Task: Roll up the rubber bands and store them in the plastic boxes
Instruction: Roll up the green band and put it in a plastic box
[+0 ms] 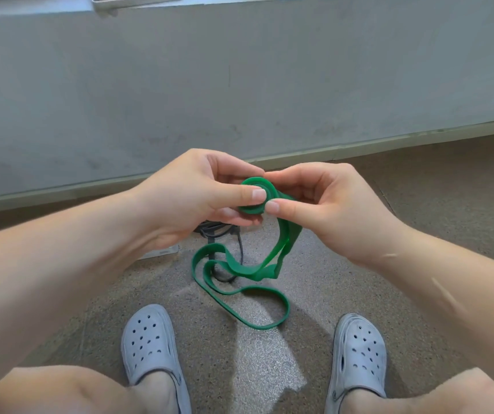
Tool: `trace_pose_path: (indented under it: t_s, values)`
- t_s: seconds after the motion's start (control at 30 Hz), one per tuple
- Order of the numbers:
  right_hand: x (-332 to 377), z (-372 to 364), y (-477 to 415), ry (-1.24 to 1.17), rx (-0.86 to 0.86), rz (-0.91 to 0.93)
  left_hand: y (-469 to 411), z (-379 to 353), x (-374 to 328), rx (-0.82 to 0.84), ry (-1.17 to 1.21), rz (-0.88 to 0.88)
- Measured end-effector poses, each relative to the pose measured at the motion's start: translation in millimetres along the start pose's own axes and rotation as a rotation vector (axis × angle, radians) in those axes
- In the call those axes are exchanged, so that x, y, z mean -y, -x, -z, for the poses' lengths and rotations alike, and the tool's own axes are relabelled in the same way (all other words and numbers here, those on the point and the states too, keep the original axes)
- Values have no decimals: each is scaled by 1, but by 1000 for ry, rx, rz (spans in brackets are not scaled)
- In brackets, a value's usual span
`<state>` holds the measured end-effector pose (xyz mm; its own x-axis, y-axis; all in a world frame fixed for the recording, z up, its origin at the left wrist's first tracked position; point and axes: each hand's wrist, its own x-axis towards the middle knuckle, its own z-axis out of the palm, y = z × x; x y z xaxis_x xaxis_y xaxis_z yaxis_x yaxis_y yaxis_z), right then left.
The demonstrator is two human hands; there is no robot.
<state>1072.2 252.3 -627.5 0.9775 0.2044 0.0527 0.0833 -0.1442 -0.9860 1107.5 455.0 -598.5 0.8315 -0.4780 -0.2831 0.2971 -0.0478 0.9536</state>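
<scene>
While the left hand (192,195) pinches the coil of the green rubber band (241,268) at frame centre, the right hand (314,204), seemingly pinching the strap too, should feed it flat and taut.

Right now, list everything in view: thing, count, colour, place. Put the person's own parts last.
rubber band: one, green, started coil pinched between both hands, loose loops trailing down between the feet
cables: a dark bundle, count unclear, on the floor below the hands
floor: one, speckled brown-grey
wall: one, grey, ahead
tray-like object: one, grey, top edge, cropped
clogs: two, pale grey, on the feet
left hand: pinching the coil
right hand: pinching the coil
knees: two, bare, bottom corners
</scene>
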Motion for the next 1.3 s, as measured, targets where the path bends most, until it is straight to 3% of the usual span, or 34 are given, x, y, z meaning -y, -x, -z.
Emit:
trace_pose_path:
  t_s: [0.17, 0.33, 0.57, 0.77, 0.83, 0.93, 1.0, 1.07, 1.17, 1.23, 1.3]
  values:
    - [-12, -3, -5, -32, -64, -93, -6, -7, 4, -124, 173, -107]
    - [-37, -8, -9, 127, -16, -269, -8, -6, 0, -227, 275, -202]
    - [-72, 11, -13, 763, -178, -335, -6, 10, -1, -331, 342, -189]
    - [-48, 67, -25, 1052, -155, -555, -4, 27, 5, -381, 335, -146]
    - [-25, 87, -33, 995, -288, -507, -6, 24, 9, -379, 327, -134]
    - [8, 101, -42, 877, -747, -121, -8, 18, 10, -336, 323, -145]
    - [18, 96, -40, 781, -856, 85, -8, 18, 9, -323, 338, -150]
    - [14, 95, -37, 783, -841, 140, -7, 19, 10, -318, 332, -145]
    - [-9, 101, -40, 924, -702, -39, -7, 22, 11, -302, 316, -116]
    - [-19, 99, -39, 1194, -365, -372, -5, 21, 13, -290, 304, -92]
    - [-18, 88, -33, 1257, 117, -585, -4, 18, 15, -276, 283, -79]
